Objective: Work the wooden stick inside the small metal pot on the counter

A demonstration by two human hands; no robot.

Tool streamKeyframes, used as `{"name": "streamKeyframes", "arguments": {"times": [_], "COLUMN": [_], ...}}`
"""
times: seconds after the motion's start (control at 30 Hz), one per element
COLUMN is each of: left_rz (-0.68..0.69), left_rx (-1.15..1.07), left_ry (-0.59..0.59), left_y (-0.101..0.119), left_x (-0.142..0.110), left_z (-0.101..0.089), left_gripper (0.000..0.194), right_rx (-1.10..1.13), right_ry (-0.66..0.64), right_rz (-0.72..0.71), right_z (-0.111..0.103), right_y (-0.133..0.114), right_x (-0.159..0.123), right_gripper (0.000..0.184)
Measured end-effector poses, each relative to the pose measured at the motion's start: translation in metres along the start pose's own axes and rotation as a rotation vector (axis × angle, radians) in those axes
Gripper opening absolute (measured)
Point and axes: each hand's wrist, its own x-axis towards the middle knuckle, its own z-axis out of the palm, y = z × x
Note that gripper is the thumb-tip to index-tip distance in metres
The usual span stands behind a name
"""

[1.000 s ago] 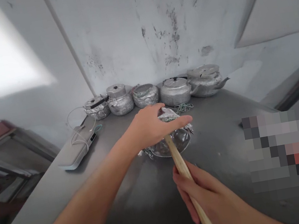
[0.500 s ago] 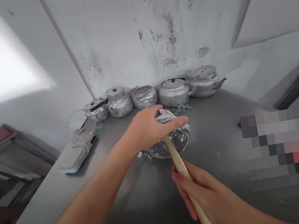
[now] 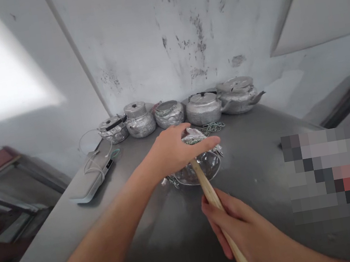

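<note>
A silvery object (image 3: 211, 163) is resting on the metal table (image 3: 161, 249), partly hidden beneath the left hand (image 3: 176, 148), whose thumb and fingers are spreading wide. The right hand (image 3: 232, 222) is wrapping around a wooden handle (image 3: 206, 184), which is reaching toward the object. Patterned cord (image 3: 212, 128) is lying just beyond; metal kettles (image 3: 205, 110) are standing along the wall (image 3: 135, 34), and a cable-wrapped grey device (image 3: 91, 178) is lying at the left.

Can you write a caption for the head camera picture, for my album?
Right hand around a wooden handle, left hand spread just ahead, metal kettles lined up by the wall.
</note>
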Motion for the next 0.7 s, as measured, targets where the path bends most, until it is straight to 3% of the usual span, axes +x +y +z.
{"name": "streamKeyframes", "arguments": {"times": [0.7], "left_rz": [0.008], "left_rx": [0.000], "left_ry": [0.001], "left_y": [-0.0006], "left_x": [0.0006], "left_z": [0.0009], "left_gripper": [0.103], "right_rx": [-0.015], "right_ry": [-0.008], "right_rz": [-0.003], "right_z": [-0.0013], "right_y": [-0.0025], "right_x": [-0.0006], "right_gripper": [0.029]}}
